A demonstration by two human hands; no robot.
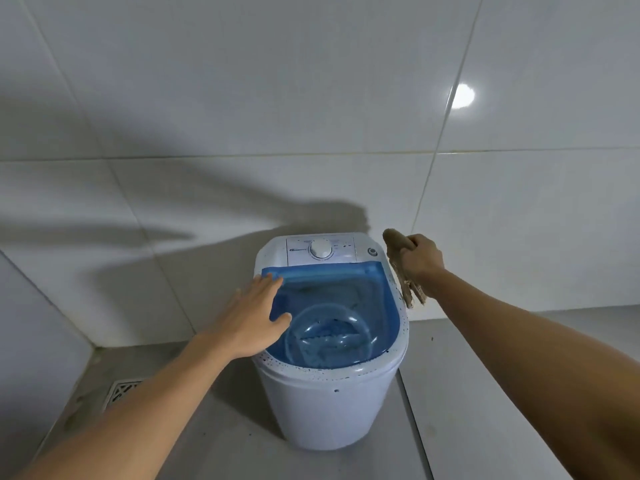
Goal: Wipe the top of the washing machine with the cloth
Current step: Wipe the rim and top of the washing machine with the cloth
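I see a small white washing machine (329, 403) standing on the grey floor (467, 393) against a tiled wall (242, 98), its blue see-through lid (346, 306) shut. My left hand (252, 317) lies flat, palm down, on the lid's 9 o'clock edge, fingers (268, 284) straight and close together, thumb apart. My right arm reaches out to the machine's 2 o'clock corner; the right hand (420, 259) is clenched around a brown cloth (401, 268), which hangs beside the rim. A floor drain (121, 393) sits at 8 o'clock.
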